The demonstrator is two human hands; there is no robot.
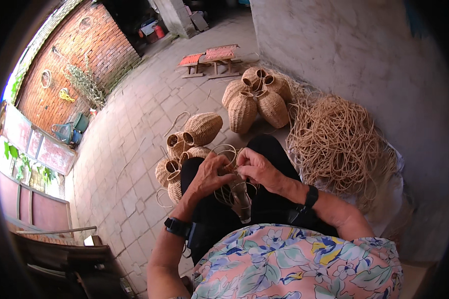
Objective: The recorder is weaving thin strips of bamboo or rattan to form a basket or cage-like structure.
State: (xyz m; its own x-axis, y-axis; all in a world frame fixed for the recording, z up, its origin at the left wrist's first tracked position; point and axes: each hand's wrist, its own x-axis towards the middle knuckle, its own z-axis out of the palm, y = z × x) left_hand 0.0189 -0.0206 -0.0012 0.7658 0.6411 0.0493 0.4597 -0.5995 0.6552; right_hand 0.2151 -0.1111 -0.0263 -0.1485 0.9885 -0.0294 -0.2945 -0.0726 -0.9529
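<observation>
At the centre of the frame, our left hand [212, 174] and right hand [259, 169] pinch thin strands [226, 145], apparently a weaving barely begun. Seemingly complete baskets [242, 112] sit at upper centre and centre left; at right, heaped cord [334, 139] awaits use.

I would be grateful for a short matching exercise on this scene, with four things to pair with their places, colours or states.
1. Woven baskets
2. Loose tan strands
3. Low stools
4. Left hand and right hand

A. close together, in front of the body
B. with reddish-orange tops
C. gathered in two clusters
D. heaped beside the grey wall on the right

Right pairs: 1-C, 2-D, 3-B, 4-A.
</observation>
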